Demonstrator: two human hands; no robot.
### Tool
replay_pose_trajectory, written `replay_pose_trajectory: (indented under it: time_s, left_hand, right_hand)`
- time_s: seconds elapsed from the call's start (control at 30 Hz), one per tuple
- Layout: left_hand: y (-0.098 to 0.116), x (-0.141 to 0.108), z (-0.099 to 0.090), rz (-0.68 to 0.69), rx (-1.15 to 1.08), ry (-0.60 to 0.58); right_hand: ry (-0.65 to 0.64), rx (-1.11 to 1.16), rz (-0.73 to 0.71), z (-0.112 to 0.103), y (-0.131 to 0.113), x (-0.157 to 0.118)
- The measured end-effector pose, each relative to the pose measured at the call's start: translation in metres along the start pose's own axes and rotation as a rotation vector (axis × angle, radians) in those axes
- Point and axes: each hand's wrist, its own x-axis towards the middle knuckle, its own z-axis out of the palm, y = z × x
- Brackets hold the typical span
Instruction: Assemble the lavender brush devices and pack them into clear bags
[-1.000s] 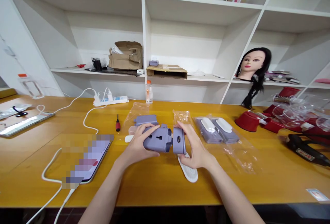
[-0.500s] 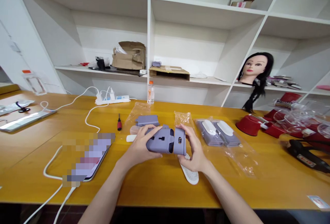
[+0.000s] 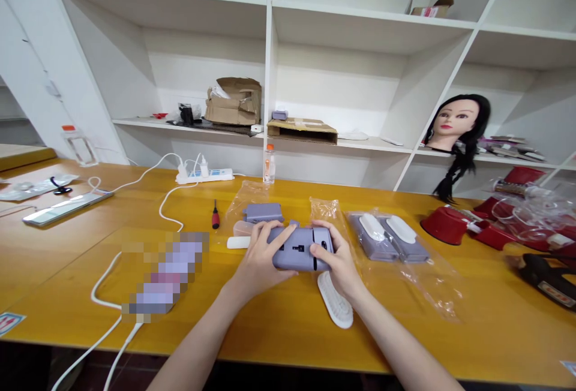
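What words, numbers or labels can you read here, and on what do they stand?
Nothing can be read clearly.
Too small: the label on the black tool.
Too small: the sticker on the table.
Too small: the marks on the power strip.
Too small: the red print on the cardboard box.
Blurred: the pixelated device.

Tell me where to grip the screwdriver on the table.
Grip the screwdriver by its red handle, from above and the near side, with the left hand. It seems to lie flat, handle toward the person and thin shaft pointing away, so the thicker handle looks the surest hold.
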Motion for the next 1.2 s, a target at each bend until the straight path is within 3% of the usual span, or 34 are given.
replay_pose_trajectory:
  time_s: [0.17,0.27,0.33,0.37,0.4,0.5,0.53,0.6,0.67,0.8,0.93,1.2]
  left_hand:
    - [-0.001,0.001,-0.003,0.023,0.036,0.0]
    - [0.004,0.003,-0.006,-0.006,-0.086,0.217]
    - [0.009,0.003,-0.006,-0.204,-0.343,0.403]
    - [0.012,0.004,-0.005,-0.341,-0.536,0.439]
    - [0.015,0.004,-0.003,-0.487,-0.755,0.426]
    - [0.022,0.008,0.007,-0.759,-1.367,0.185]
    - [0.023,0.01,0.011,-0.816,-1.486,0.168]
    - [0.026,0.016,0.017,-0.89,-1.623,0.272]
    - [0.029,0.022,0.021,-0.907,-1.71,0.365]
    - [0.034,0.028,0.026,-0.947,-1.824,0.328]
    - [0.03,0.026,0.025,-1.009,-1.805,0.412]
    - [0.025,0.024,0.018,-0.939,-1.793,0.476]
  right_hand:
    - [0.088,-0.038,0.049,-0.002,0.0,0.004]
    - [0.198,0.044,0.032,-0.005,-0.001,0.007]
    - [0.289,0.12,0.034,-0.004,-0.003,0.009]
    - [0.33,0.155,0.036,-0.003,-0.004,0.01]
    - [0.36,0.18,0.033,0.0,-0.004,0.011]
    - [0.388,0.183,-0.007,0.012,-0.002,0.01]
    - [0.383,0.171,-0.022,0.017,0.0,0.009]
    - [0.362,0.171,-0.034,0.025,0.005,0.008]
    - [0.345,0.196,-0.032,0.031,0.011,0.007]
    - [0.295,0.235,-0.059,0.032,0.019,0.005]
    - [0.142,0.255,-0.01,0.027,0.017,0.003]
    - [0.103,0.2,0.091,0.023,0.002,0.004]
